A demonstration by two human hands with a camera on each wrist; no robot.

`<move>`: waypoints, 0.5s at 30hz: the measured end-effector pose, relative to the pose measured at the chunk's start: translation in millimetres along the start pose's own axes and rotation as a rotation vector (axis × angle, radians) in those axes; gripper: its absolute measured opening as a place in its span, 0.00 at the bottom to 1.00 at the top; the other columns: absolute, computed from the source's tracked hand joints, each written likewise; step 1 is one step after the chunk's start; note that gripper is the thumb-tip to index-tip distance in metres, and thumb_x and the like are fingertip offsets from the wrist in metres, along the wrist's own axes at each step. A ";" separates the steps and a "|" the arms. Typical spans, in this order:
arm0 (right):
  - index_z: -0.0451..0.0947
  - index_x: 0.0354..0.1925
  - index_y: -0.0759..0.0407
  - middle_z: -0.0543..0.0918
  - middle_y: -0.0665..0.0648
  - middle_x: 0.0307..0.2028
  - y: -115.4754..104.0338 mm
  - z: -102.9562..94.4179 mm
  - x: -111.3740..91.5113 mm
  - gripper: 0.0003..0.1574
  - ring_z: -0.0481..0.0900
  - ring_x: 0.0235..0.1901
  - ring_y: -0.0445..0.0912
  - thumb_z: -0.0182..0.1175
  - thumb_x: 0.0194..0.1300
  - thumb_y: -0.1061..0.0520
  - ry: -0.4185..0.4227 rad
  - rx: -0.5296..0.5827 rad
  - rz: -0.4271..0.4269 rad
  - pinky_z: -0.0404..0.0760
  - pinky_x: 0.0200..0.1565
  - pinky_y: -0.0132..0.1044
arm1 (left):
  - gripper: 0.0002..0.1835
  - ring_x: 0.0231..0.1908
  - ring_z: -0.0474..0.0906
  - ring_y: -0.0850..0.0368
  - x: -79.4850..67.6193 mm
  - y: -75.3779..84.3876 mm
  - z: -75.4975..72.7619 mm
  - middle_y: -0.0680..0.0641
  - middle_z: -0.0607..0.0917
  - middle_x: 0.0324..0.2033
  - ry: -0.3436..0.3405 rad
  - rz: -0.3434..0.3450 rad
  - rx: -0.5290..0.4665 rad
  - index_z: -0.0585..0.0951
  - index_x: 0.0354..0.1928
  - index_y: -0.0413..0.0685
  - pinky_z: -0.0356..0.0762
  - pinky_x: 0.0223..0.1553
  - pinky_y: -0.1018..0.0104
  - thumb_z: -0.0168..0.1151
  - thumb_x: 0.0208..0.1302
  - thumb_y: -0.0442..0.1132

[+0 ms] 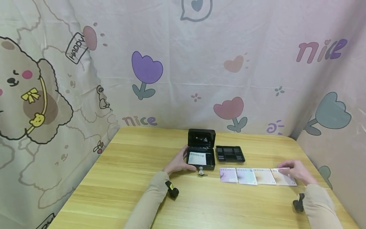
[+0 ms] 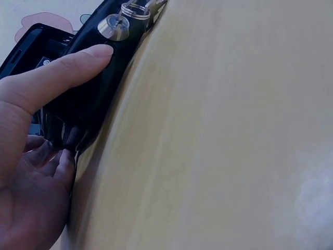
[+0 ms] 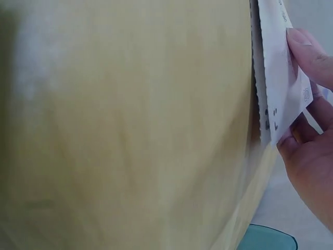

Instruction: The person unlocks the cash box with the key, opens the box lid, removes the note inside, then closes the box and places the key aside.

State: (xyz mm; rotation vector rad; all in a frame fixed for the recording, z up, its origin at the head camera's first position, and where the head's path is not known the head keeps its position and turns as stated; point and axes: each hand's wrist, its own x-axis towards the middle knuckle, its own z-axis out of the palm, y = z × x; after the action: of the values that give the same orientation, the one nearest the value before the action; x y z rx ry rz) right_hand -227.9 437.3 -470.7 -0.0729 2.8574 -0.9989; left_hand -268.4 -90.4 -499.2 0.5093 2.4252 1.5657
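Note:
A small black cash box [image 1: 212, 159] stands on the table with its lid raised and a pale printed paper slip [image 1: 197, 158] inside. Keys [image 1: 201, 173] hang from its front lock [image 2: 114, 26]. My left hand [image 1: 178, 163] grips the box's left side, thumb along the front beside the lock, fingers around the side. To the right, several pastel paper slips [image 1: 246, 176] lie in a row. My right hand [image 1: 297, 171] pinches the rightmost slip [image 3: 283, 67], thumb on its face and fingers at its edge and behind.
A black compartment tray [image 1: 230, 154] sits just right of the box. The wooden table [image 1: 128, 159] ends at a printed curtain [image 1: 177, 95] at the back; curtain also hangs on both sides.

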 end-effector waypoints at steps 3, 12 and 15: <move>0.83 0.45 0.71 0.86 0.66 0.45 0.7 2.1 -0.1 0.14 0.73 0.37 0.32 0.65 0.64 0.62 0.003 -0.007 -0.009 0.70 0.37 0.28 | 0.67 0.77 0.54 0.35 0.1 -1.0 0.4 0.32 0.49 0.79 0.000 0.003 0.004 0.45 0.79 0.36 0.59 0.77 0.47 0.82 0.46 0.39; 0.83 0.44 0.69 0.86 0.63 0.42 3.6 4.6 4.1 0.13 0.74 0.37 0.40 0.66 0.63 0.62 -0.009 -0.034 -0.014 0.69 0.37 0.31 | 0.66 0.77 0.54 0.35 0.4 -1.3 0.9 0.33 0.49 0.79 0.009 0.001 0.004 0.45 0.79 0.36 0.59 0.78 0.47 0.82 0.46 0.39; 0.83 0.44 0.69 0.86 0.61 0.40 5.3 6.4 3.6 0.13 0.73 0.35 0.36 0.66 0.63 0.62 0.000 -0.037 -0.037 0.69 0.35 0.29 | 0.67 0.77 0.54 0.35 0.8 -1.5 0.7 0.33 0.49 0.79 0.009 0.000 0.007 0.45 0.79 0.36 0.59 0.78 0.47 0.82 0.46 0.39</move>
State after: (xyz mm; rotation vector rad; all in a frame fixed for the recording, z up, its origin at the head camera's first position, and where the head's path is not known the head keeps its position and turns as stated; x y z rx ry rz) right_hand -230.7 437.3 -479.3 -0.1292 2.8849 -0.9521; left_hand -269.1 -90.1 -500.8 0.5037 2.4383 1.5636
